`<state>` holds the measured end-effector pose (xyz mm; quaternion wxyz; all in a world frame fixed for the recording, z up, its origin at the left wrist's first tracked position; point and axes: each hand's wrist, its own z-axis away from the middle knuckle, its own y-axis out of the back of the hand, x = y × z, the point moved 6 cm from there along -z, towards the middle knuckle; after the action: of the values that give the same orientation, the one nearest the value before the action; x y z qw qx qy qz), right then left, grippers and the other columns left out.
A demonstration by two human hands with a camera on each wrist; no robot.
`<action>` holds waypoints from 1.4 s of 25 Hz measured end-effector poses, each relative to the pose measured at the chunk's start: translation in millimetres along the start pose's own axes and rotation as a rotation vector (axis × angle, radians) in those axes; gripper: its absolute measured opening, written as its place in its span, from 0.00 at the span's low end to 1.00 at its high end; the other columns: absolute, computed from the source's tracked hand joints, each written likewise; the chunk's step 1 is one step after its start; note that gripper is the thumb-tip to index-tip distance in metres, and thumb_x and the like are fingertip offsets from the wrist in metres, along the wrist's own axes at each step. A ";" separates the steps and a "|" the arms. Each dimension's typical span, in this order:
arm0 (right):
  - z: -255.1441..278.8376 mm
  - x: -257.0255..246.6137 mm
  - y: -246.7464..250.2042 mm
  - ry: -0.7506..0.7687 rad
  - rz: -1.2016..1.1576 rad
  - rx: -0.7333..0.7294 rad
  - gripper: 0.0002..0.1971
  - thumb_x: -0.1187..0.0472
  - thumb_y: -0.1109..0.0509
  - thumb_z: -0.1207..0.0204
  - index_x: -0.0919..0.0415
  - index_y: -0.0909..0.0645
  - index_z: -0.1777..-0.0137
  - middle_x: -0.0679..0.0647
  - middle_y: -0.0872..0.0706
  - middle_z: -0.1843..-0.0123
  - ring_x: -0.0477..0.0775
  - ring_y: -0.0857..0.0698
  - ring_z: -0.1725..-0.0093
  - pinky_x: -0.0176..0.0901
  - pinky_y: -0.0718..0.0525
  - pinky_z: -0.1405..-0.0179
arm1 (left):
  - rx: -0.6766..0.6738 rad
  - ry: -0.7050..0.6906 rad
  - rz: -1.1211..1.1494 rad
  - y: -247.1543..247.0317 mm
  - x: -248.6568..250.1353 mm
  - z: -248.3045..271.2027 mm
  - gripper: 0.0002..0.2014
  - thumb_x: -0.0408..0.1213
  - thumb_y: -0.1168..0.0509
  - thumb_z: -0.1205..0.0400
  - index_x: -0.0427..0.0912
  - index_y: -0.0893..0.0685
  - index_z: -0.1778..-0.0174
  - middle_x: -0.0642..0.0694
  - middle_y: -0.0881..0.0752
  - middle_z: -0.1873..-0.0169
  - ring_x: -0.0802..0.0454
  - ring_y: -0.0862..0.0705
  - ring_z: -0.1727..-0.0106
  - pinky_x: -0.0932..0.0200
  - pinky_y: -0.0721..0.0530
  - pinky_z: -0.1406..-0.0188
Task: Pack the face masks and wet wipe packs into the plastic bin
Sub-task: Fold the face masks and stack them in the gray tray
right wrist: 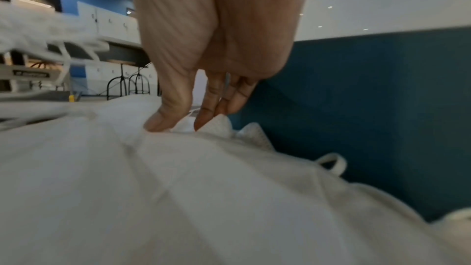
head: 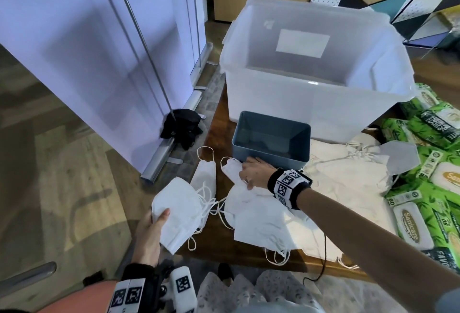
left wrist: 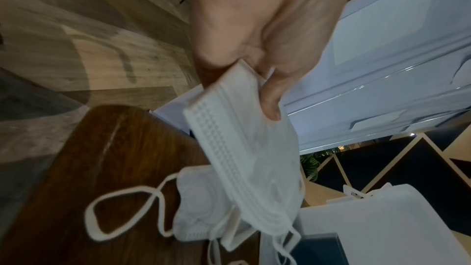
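Note:
My left hand (head: pixel 155 223) grips a stack of white face masks (head: pixel 179 215) just off the table's near left corner; in the left wrist view the thumb (left wrist: pixel 270 106) clamps that stack (left wrist: pixel 244 158). My right hand (head: pixel 251 173) pinches another face mask (head: pixel 231 168) lying next to a small blue-grey bin (head: pixel 271 138), thumb and fingertips (right wrist: pixel 201 122) pressed into the fabric (right wrist: pixel 178 188). More masks (head: pixel 258 220) lie under my right forearm. The large translucent plastic bin (head: pixel 311 63) stands behind, nothing showing inside it. Green wet wipe packs (head: pixel 423 163) are heaped at the right.
A single mask (head: pixel 205 175) lies at the wooden table's (head: pixel 216 126) left edge. Cream drawstring bags (head: pixel 348 175) cover the middle right. A white panel (head: pixel 99 63) and a black cloth (head: pixel 181 126) stand on the floor to the left.

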<state>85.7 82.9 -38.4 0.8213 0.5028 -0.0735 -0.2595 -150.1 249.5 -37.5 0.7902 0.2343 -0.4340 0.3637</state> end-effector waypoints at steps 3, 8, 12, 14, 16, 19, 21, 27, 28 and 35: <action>13.4 12.1 11.5 0.021 -0.157 0.133 0.12 0.57 0.28 0.27 0.60 0.16 0.45 0.54 0.18 0.39 0.56 0.31 0.33 0.46 0.35 0.32 | -0.031 0.014 0.008 -20.8 7.0 -4.9 0.18 0.35 0.35 0.18 0.37 0.23 0.32 0.39 0.16 0.40 0.40 0.17 0.41 0.51 0.19 0.50; 54.7 35.1 42.1 -0.037 -0.660 0.359 0.06 0.62 0.25 0.29 0.64 0.16 0.57 0.52 0.16 0.57 0.50 0.21 0.55 0.36 0.27 0.53 | 0.024 0.034 0.027 -45.1 10.9 -1.1 0.19 0.45 0.34 0.19 0.42 0.24 0.33 0.42 0.19 0.37 0.41 0.22 0.36 0.39 0.28 0.28; 111.1 50.7 60.6 -0.061 -1.036 0.676 0.11 0.70 0.26 0.29 0.55 0.23 0.65 0.40 0.19 0.74 0.41 0.22 0.74 0.28 0.26 0.69 | 0.006 0.025 0.078 -56.1 16.0 8.0 0.14 0.43 0.36 0.17 0.43 0.23 0.38 0.41 0.19 0.38 0.41 0.21 0.37 0.38 0.27 0.29; 138.5 57.0 52.8 -0.065 -1.327 0.763 0.10 0.75 0.31 0.26 0.61 0.25 0.62 0.45 0.19 0.76 0.46 0.20 0.77 0.32 0.23 0.73 | -0.041 0.018 0.076 -62.5 22.0 12.4 0.13 0.40 0.38 0.17 0.43 0.23 0.37 0.41 0.18 0.39 0.40 0.20 0.38 0.37 0.25 0.32; 162.2 59.1 41.6 -0.001 -1.659 0.818 0.04 0.69 0.35 0.23 0.63 0.23 0.59 0.54 0.15 0.70 0.51 0.15 0.70 0.36 0.18 0.67 | -0.073 0.011 0.075 -67.6 27.0 14.3 0.12 0.39 0.38 0.16 0.45 0.23 0.37 0.42 0.18 0.39 0.40 0.20 0.39 0.39 0.22 0.35; 181.7 58.8 14.3 0.037 -1.966 0.710 0.19 0.52 0.45 0.19 0.66 0.23 0.62 0.56 0.17 0.64 0.51 0.18 0.61 0.35 0.18 0.58 | -0.092 -0.031 0.041 -71.4 32.7 15.2 0.09 0.38 0.38 0.16 0.48 0.23 0.40 0.42 0.17 0.41 0.40 0.19 0.42 0.42 0.20 0.40; 189.9 57.6 4.1 0.027 -1.809 0.653 0.11 0.58 0.35 0.22 0.67 0.27 0.58 0.54 0.21 0.60 0.50 0.22 0.57 0.34 0.20 0.57 | -0.117 -0.065 0.006 -75.4 35.8 18.2 0.11 0.40 0.37 0.17 0.48 0.23 0.39 0.42 0.17 0.41 0.43 0.18 0.44 0.45 0.19 0.45; 197.5 48.7 22.3 0.032 -1.338 0.560 0.31 0.75 0.25 0.33 0.56 0.30 0.32 0.56 0.18 0.46 0.41 0.19 0.48 0.27 0.23 0.50 | -0.357 -0.135 -0.079 -120.0 48.5 58.5 0.11 0.35 0.40 0.15 0.47 0.23 0.38 0.51 0.14 0.47 0.51 0.16 0.45 0.58 0.18 0.52; 194.3 45.6 26.2 0.007 -1.324 0.543 0.30 0.75 0.24 0.34 0.55 0.28 0.34 0.54 0.17 0.52 0.39 0.18 0.53 0.24 0.24 0.55 | -0.405 -0.112 -0.082 -129.8 46.4 66.1 0.10 0.34 0.41 0.15 0.47 0.22 0.40 0.53 0.14 0.48 0.54 0.16 0.47 0.61 0.19 0.54; 153.7 18.2 40.9 -0.088 -0.991 0.509 0.11 0.68 0.22 0.34 0.58 0.13 0.52 0.39 0.16 0.61 0.35 0.21 0.63 0.25 0.28 0.60 | -0.591 -0.077 -0.094 -160.1 33.8 93.6 0.12 0.38 0.46 0.13 0.48 0.20 0.39 0.51 0.10 0.48 0.54 0.13 0.45 0.58 0.14 0.47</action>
<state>57.0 -32.5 68.8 0.4499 0.6482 0.0770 -0.6095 -61.6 97.8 30.8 0.8229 0.0277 -0.5395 0.1758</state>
